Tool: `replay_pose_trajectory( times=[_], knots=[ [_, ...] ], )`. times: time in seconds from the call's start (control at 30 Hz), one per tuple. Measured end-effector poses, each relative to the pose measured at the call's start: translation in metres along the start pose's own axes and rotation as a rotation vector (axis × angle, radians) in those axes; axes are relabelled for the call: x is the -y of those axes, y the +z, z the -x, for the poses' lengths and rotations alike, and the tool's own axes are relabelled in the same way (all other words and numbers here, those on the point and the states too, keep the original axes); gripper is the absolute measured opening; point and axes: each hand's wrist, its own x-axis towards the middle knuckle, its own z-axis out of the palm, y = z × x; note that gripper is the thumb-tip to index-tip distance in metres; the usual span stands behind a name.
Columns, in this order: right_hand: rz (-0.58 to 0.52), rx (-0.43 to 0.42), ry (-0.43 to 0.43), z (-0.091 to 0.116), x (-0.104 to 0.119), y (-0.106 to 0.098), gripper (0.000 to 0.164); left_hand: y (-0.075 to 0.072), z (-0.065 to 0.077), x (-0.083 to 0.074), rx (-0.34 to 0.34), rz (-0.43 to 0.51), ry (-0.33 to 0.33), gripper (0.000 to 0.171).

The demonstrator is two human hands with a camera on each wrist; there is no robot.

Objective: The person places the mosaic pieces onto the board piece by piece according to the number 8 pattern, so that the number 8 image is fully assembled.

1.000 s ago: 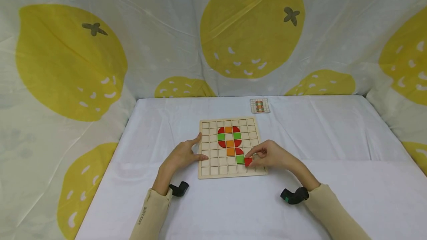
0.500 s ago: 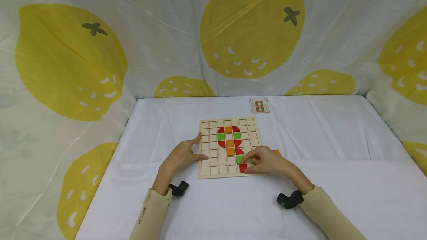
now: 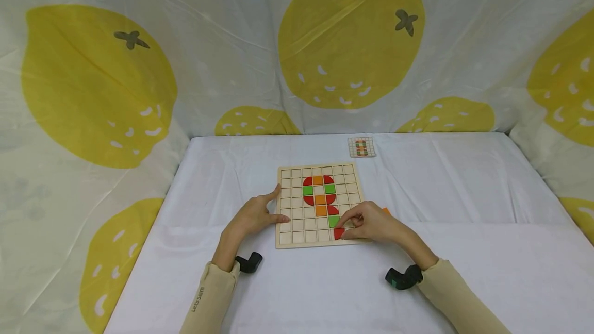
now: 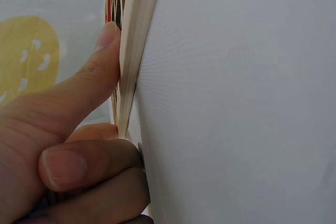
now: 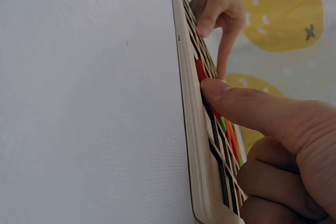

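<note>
A square wooden grid board [image 3: 297, 227] lies on the table, bearing red rounded tiles and square green and orange tiles. My left hand [image 3: 252, 215] steadies its left side: the straight thumb rests on the rim, the index finger touches the edge, and the other fingers are curled beside it in the left wrist view. Near the board's front edge, my right hand [image 3: 373, 220] pinches a red tile [image 3: 339, 234] between thumb and index finger, just below a green tile [image 3: 333, 221]. In the right wrist view the thumb [image 5: 218, 88] lies on that red tile. The board's lower right corner is partly hidden.
A small pattern card [image 3: 361, 147] lies behind the board, printed with a coloured grid design. An orange piece [image 3: 385, 212] shows partly behind my right hand. White cloth covers the table [image 3: 315, 293], and a lemon-print curtain [image 3: 250, 50] hangs behind.
My right hand has moved left and toward the front with the red tile, from beside the green tile to below it. The orange piece has come into sight. My left hand stays put.
</note>
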Motion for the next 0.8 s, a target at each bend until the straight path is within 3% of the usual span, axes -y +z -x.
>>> replay_pose_trajectory(
  times=[0.6,0.8],
  knots=[
    [0.000,-0.048,-0.048,-0.001,0.004,0.008,0.015,0.000,-0.001,0.000,0.004,0.000,-0.006,0.100],
    [-0.022,-0.072,-0.006,0.001,0.001,-0.004,0.013,0.000,-0.001,0.000,0.005,-0.001,-0.007,0.100]
  ],
)
